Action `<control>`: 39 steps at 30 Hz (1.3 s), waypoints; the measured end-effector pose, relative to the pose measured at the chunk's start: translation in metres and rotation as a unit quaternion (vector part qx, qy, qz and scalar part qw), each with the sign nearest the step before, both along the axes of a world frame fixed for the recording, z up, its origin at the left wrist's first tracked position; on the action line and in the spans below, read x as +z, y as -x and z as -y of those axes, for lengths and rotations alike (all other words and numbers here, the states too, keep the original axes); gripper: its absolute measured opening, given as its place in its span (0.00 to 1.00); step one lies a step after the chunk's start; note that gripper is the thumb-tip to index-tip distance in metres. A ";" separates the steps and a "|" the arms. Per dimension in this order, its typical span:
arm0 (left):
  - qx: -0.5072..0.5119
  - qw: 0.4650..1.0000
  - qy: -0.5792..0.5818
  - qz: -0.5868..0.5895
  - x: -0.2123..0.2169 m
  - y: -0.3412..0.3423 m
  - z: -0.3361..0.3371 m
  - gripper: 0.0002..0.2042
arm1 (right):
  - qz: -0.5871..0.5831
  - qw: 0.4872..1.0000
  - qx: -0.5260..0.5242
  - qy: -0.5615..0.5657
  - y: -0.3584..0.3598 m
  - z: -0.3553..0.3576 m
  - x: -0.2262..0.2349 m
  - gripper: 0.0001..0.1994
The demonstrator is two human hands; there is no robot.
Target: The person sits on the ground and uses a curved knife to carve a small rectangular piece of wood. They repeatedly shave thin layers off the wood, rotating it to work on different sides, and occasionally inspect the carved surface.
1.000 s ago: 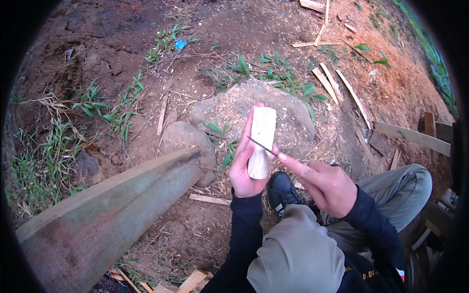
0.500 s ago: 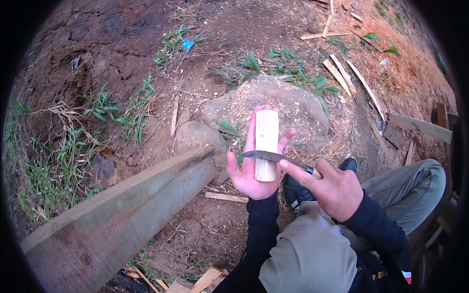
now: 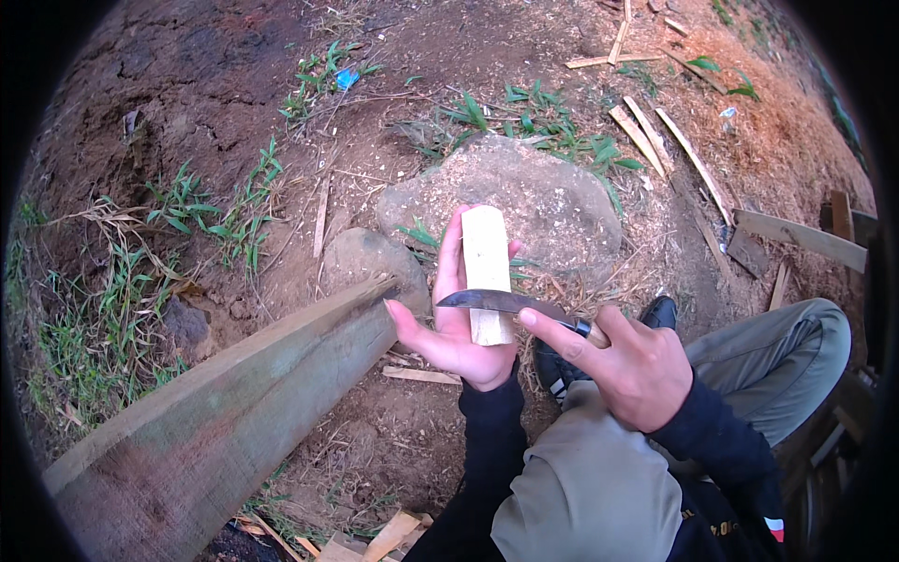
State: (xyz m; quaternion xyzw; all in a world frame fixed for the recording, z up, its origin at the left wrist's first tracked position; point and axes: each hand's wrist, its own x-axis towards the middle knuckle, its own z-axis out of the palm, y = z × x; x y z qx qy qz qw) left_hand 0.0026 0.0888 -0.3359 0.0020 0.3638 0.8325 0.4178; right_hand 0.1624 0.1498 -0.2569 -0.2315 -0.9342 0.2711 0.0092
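Note:
A pale, roughly cylindrical wood block [image 3: 485, 248] lies lengthwise along my left hand [image 3: 449, 345], whose fingers support it from behind while the thumb sticks out to the left. My right hand [image 3: 639, 370] is closed around the handle of a knife [image 3: 482, 300] with a dark, curved blade. Its index finger stretches along the blade. The blade crosses the lower part of the block from the right, its tip reaching past the block's left side. Some of the left fingers are hidden behind the block.
A thick wooden plank [image 3: 225, 403] slants in from the lower left, its end near a small stone [image 3: 370, 258]. A large flat stone [image 3: 552, 201] lies beyond my hands. Thin wood strips [image 3: 693, 159] and sawdust cover ground at the right. My bent leg [image 3: 595, 478] is below.
Both hands have shifted slightly left in view. The left hand has turned, tilting the block a little, and its thumb points farther out. The knife still lies across the block, slightly farther left.

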 end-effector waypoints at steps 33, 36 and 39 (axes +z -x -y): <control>-0.022 0.996 0.062 -0.068 0.001 0.008 -0.015 0.51 | -0.035 0.997 -0.040 -0.050 0.017 -0.003 -0.020 0.37; -0.004 0.995 0.073 -0.069 0.007 0.005 -0.016 0.51 | -0.014 0.998 -0.036 -0.041 0.007 0.000 -0.021 0.36; -0.004 0.994 0.090 -0.066 -0.002 0.008 -0.012 0.51 | -0.033 0.998 -0.038 -0.040 0.022 0.000 -0.025 0.36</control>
